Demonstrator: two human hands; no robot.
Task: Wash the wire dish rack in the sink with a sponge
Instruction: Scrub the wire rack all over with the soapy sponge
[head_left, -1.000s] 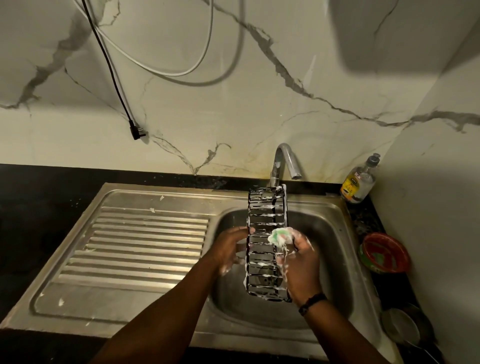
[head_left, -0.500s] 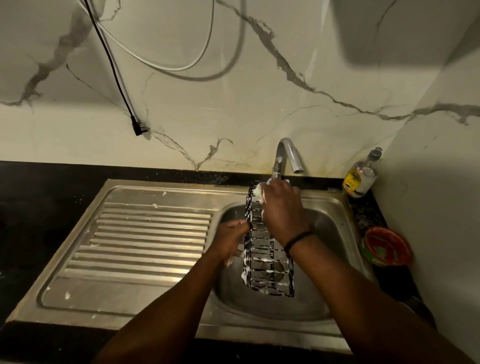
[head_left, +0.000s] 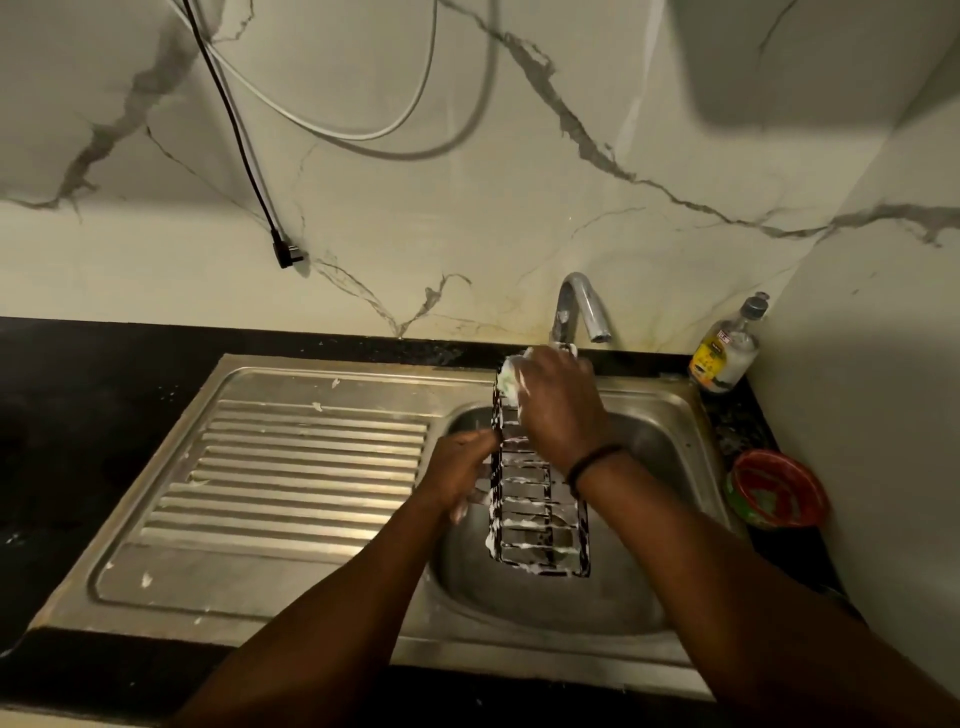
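**Scrubbing the rack's far end**

Your left hand (head_left: 460, 475) pinches the rack (head_left: 537, 512) by its left edge, holding it over the sink (head_left: 670, 415) basin. Your right hand (head_left: 558, 405), grip curled round the sponge (head_left: 511, 382), presses on the rack's top end below the tap (head_left: 576, 306). Keep the left grip firm, scrub along each wire and cover the corners. Suds already coat the lower wires.
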